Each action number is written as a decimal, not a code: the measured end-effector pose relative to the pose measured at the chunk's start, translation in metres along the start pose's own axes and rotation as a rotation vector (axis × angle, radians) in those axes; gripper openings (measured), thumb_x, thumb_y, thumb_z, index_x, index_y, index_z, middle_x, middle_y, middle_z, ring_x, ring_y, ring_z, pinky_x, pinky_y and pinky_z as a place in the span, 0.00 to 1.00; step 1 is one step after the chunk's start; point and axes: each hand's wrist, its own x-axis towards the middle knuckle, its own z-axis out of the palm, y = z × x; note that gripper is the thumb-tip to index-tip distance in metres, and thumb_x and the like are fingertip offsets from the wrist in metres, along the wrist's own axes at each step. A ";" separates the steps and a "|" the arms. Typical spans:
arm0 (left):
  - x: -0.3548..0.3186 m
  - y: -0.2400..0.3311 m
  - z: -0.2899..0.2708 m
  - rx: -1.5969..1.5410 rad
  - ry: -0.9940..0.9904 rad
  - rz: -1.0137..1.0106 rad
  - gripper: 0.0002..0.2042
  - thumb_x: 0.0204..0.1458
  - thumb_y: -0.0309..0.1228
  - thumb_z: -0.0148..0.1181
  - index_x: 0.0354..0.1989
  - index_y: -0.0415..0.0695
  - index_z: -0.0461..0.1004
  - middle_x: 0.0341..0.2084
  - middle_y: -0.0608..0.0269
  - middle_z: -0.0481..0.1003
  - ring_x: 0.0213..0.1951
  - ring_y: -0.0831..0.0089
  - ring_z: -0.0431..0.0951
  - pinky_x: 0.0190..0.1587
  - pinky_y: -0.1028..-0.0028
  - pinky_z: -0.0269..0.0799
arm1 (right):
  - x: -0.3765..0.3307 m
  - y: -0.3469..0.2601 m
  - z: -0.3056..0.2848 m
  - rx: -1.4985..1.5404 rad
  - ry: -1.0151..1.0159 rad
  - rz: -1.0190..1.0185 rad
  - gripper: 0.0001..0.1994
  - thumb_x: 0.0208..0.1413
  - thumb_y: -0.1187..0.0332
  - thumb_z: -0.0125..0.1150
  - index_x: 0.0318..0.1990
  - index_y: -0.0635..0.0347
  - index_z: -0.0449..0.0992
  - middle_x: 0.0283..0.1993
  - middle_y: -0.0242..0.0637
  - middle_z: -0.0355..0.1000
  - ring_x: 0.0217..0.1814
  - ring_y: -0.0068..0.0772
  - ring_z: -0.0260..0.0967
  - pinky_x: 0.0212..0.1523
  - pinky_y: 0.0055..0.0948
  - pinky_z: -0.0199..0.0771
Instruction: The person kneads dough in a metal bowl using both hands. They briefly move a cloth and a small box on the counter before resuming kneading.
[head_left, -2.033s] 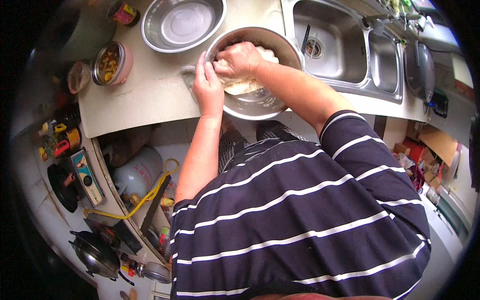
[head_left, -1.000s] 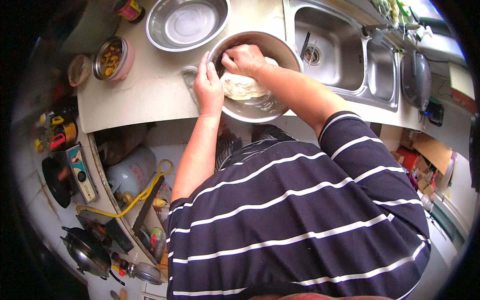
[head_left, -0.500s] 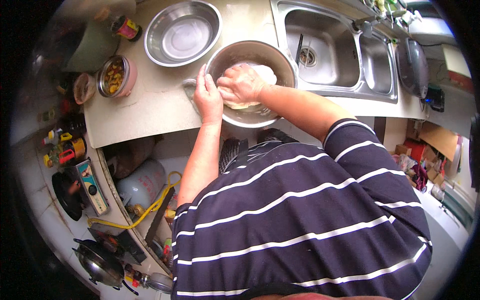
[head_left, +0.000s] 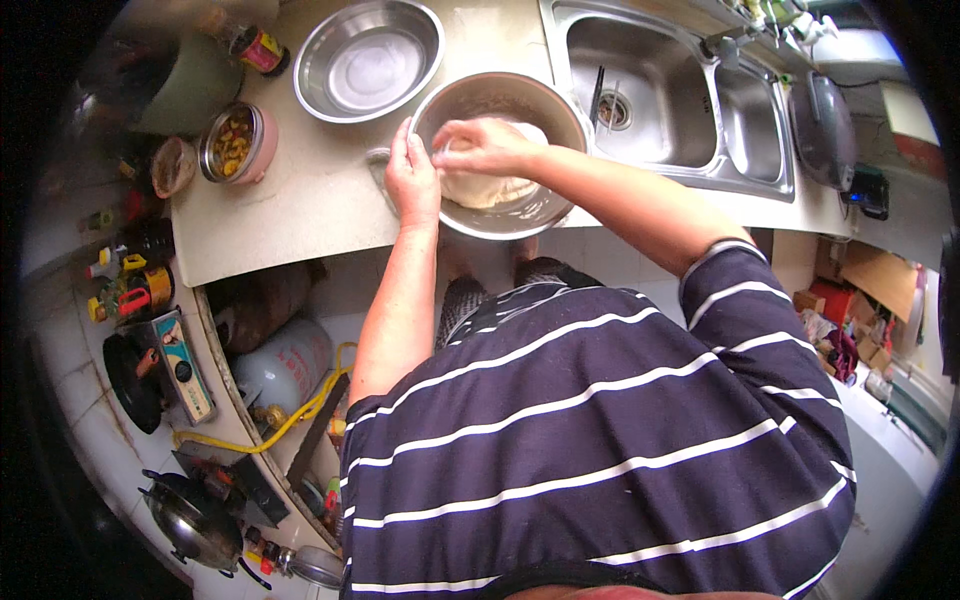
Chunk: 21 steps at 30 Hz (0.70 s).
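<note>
A deep metal bowl (head_left: 563, 112) stands close to the counter's front edge, holding a pale lump of dough (head_left: 488, 192). My left hand (head_left: 413, 182) is shut on the bowl's left side, with fingers along the rim. Over the dough's left part is my right hand (head_left: 488, 146), its fingers bent toward my left hand. Motion smears those fingertips, so their grip is unclear. Some of the dough is hidden beneath the right hand.
A wide metal basin (head_left: 372, 65) sits behind the bowl on the counter (head_left: 300, 215). To the left are a pink container (head_left: 238, 143) of yellowish food and a dark bottle (head_left: 260, 50). A double sink (head_left: 650, 95) lies at right. Below left stands a gas cylinder (head_left: 290, 365).
My right hand has lifted from pressing into the dough, and more of the dough's near side shows. My left hand keeps its hold on the bowl.
</note>
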 end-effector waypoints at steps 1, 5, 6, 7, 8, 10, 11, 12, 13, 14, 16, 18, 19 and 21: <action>0.000 0.001 0.000 -0.009 0.003 0.014 0.16 0.66 0.31 0.49 0.58 0.40 0.73 0.51 0.50 0.78 0.51 0.65 0.79 0.54 0.70 0.72 | -0.017 -0.006 -0.009 0.001 -0.012 -0.134 0.21 0.50 0.51 0.66 0.47 0.54 0.79 0.42 0.46 0.78 0.48 0.49 0.76 0.52 0.43 0.72; -0.003 0.006 -0.001 0.041 0.017 0.006 0.16 0.65 0.30 0.49 0.58 0.40 0.73 0.50 0.50 0.79 0.51 0.66 0.79 0.53 0.71 0.72 | -0.086 -0.029 -0.023 -0.662 -0.107 -0.235 0.20 0.46 0.60 0.67 0.48 0.51 0.75 0.44 0.40 0.72 0.50 0.43 0.73 0.48 0.43 0.73; -0.003 0.008 -0.001 0.016 0.003 -0.019 0.16 0.66 0.30 0.49 0.59 0.40 0.73 0.51 0.52 0.78 0.51 0.69 0.78 0.54 0.72 0.70 | -0.096 -0.032 -0.023 -0.770 -0.025 -0.309 0.21 0.45 0.60 0.66 0.49 0.48 0.74 0.45 0.39 0.70 0.50 0.41 0.73 0.46 0.43 0.75; -0.004 0.009 -0.001 -0.006 -0.012 -0.049 0.16 0.66 0.31 0.49 0.60 0.40 0.72 0.52 0.55 0.77 0.52 0.71 0.76 0.55 0.73 0.68 | -0.099 -0.031 -0.021 -0.791 -0.086 -0.241 0.23 0.47 0.63 0.64 0.54 0.46 0.71 0.50 0.40 0.68 0.54 0.43 0.70 0.47 0.44 0.75; -0.004 0.010 -0.001 -0.037 -0.021 -0.079 0.17 0.67 0.31 0.48 0.60 0.39 0.72 0.52 0.57 0.77 0.52 0.74 0.75 0.57 0.75 0.66 | -0.100 -0.030 -0.016 -0.788 -0.135 -0.178 0.23 0.47 0.64 0.63 0.54 0.46 0.71 0.50 0.41 0.68 0.55 0.45 0.69 0.47 0.45 0.76; -0.008 0.010 0.001 -0.022 0.019 -0.013 0.16 0.66 0.31 0.49 0.59 0.41 0.73 0.50 0.52 0.78 0.50 0.69 0.78 0.53 0.72 0.71 | -0.095 -0.025 -0.002 -0.744 -0.202 -0.109 0.22 0.49 0.67 0.62 0.54 0.46 0.71 0.51 0.43 0.67 0.57 0.49 0.68 0.46 0.47 0.77; -0.007 0.010 0.001 -0.010 0.032 -0.005 0.16 0.65 0.31 0.50 0.58 0.41 0.73 0.48 0.50 0.79 0.48 0.66 0.80 0.50 0.70 0.73 | -0.089 -0.021 0.004 -0.705 -0.247 -0.043 0.22 0.50 0.68 0.61 0.55 0.46 0.70 0.53 0.44 0.66 0.57 0.52 0.67 0.46 0.50 0.78; -0.006 0.010 0.001 -0.026 0.035 -0.008 0.16 0.65 0.31 0.50 0.58 0.41 0.73 0.48 0.50 0.79 0.48 0.66 0.80 0.50 0.70 0.73 | -0.081 -0.016 0.008 -0.716 -0.210 -0.074 0.23 0.47 0.68 0.63 0.54 0.46 0.70 0.52 0.44 0.67 0.56 0.52 0.67 0.47 0.49 0.77; -0.006 0.009 0.000 -0.032 0.018 -0.044 0.16 0.65 0.31 0.50 0.58 0.41 0.73 0.48 0.50 0.79 0.48 0.67 0.80 0.50 0.70 0.73 | -0.074 -0.012 0.013 -0.719 -0.202 -0.083 0.24 0.45 0.68 0.65 0.54 0.47 0.71 0.50 0.44 0.67 0.56 0.53 0.67 0.48 0.48 0.77; -0.007 0.009 -0.001 -0.043 0.004 -0.089 0.16 0.65 0.31 0.50 0.58 0.41 0.73 0.48 0.50 0.79 0.48 0.67 0.80 0.50 0.70 0.73 | -0.066 -0.009 0.015 -0.729 -0.188 -0.086 0.25 0.43 0.68 0.66 0.53 0.47 0.71 0.49 0.44 0.68 0.55 0.53 0.67 0.48 0.47 0.76; -0.005 0.007 0.000 -0.022 0.015 -0.018 0.16 0.66 0.31 0.49 0.59 0.41 0.73 0.48 0.49 0.79 0.49 0.67 0.80 0.50 0.70 0.73 | -0.045 -0.004 0.013 -0.680 -0.159 -0.111 0.25 0.42 0.66 0.68 0.52 0.47 0.71 0.48 0.45 0.69 0.52 0.56 0.69 0.46 0.50 0.77; -0.005 0.006 -0.002 -0.030 -0.019 -0.087 0.16 0.66 0.32 0.49 0.59 0.41 0.72 0.48 0.49 0.79 0.49 0.65 0.80 0.50 0.69 0.73 | -0.015 0.002 0.004 -0.617 -0.193 -0.054 0.26 0.40 0.65 0.70 0.51 0.48 0.71 0.46 0.46 0.70 0.51 0.57 0.70 0.46 0.50 0.76; -0.006 0.006 -0.002 -0.014 -0.019 -0.067 0.16 0.66 0.32 0.48 0.59 0.41 0.72 0.48 0.48 0.79 0.49 0.64 0.80 0.50 0.69 0.73 | 0.003 0.008 -0.007 -0.545 -0.256 -0.035 0.26 0.39 0.64 0.70 0.49 0.50 0.70 0.45 0.46 0.71 0.50 0.56 0.71 0.45 0.50 0.75; -0.005 0.005 -0.001 0.007 -0.016 -0.028 0.16 0.66 0.32 0.48 0.59 0.41 0.72 0.49 0.48 0.79 0.49 0.62 0.80 0.51 0.68 0.73 | 0.032 0.017 -0.019 -0.454 -0.364 0.018 0.25 0.35 0.64 0.71 0.45 0.52 0.69 0.43 0.45 0.73 0.49 0.52 0.73 0.45 0.47 0.72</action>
